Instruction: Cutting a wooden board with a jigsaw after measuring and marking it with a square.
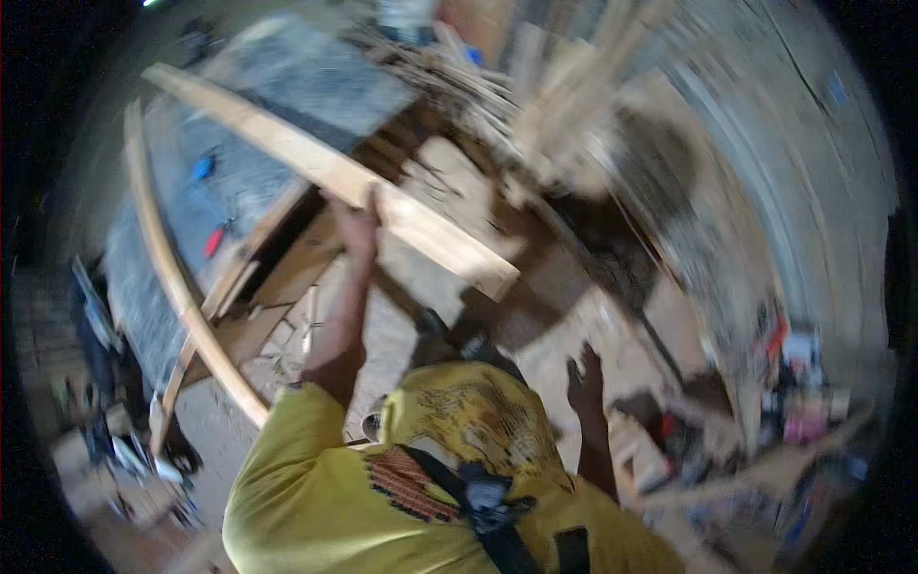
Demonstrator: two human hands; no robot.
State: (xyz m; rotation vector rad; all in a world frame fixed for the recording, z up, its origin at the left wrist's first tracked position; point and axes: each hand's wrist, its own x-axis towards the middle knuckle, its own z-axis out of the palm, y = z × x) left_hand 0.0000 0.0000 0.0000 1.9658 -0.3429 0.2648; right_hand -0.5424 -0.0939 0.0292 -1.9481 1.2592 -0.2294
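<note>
My left hand [356, 228] grips the underside of a long pale wooden beam [330, 172]. The beam slants from the far left down to the middle of the view, its far part over a grey-blue worktable [316, 77]. My right hand [585, 383] is held out over the floor at the right, its fingers apart and nothing in it. Another long piece of pale wood [170, 268] runs along the table's left part, and its near end reaches my left sleeve.
A blue object [203, 169] and a red one [214, 241] lie on the table, too blurred to name. Sticks and wood lengths [478, 96] are heaped at the back. Mixed clutter [803, 383] fills the right side, and more lies at lower left. Wood scraps litter the floor.
</note>
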